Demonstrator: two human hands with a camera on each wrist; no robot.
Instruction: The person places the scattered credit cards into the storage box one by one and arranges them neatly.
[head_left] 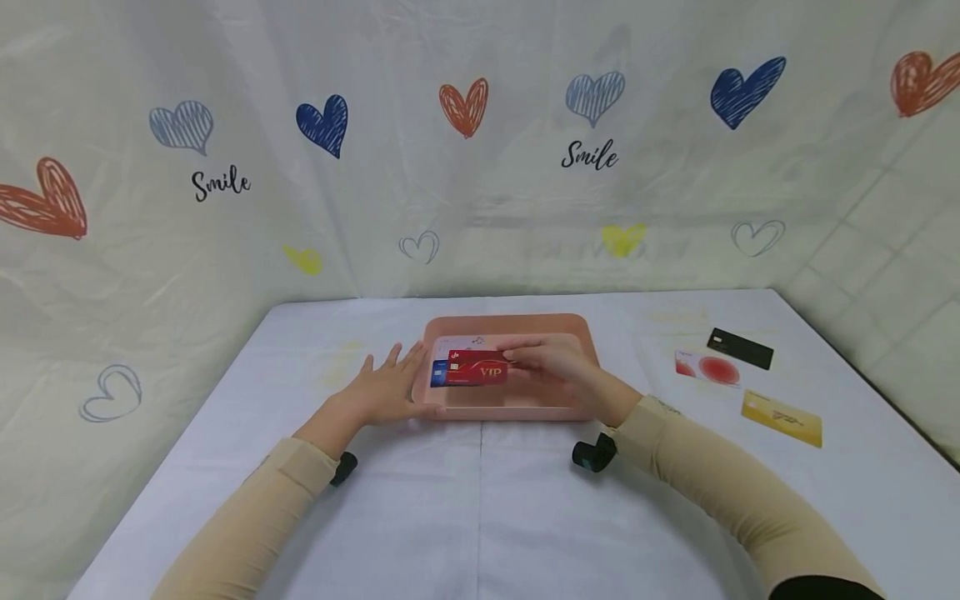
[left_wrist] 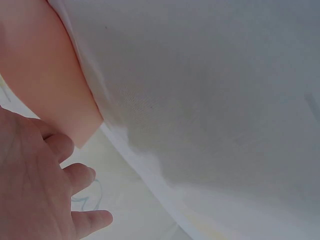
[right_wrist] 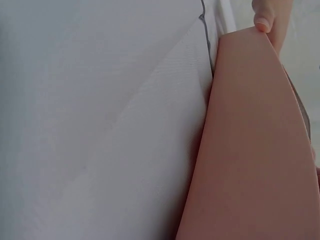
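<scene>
A pink tray (head_left: 510, 413) lies on the white-covered table. My right hand (head_left: 558, 367) reaches over it from the right and pinches a red VIP card (head_left: 477, 367) by its right end. Under the red card, a blue card (head_left: 438, 373) shows at the left, and a pale card (head_left: 457, 342) peeks out behind. My left hand (head_left: 384, 392) rests against the tray's left end, fingers spread and thumb at the front left corner. In the right wrist view the tray's front wall (right_wrist: 250, 140) hides most of the right hand.
To the right of the tray lie a black card (head_left: 740, 348), a white card with a red oval (head_left: 707, 367) and a gold card (head_left: 782, 419). Behind the table hangs a pale curtain (head_left: 517, 192) printed with hearts. Each wrist wears a small black camera (head_left: 594, 453).
</scene>
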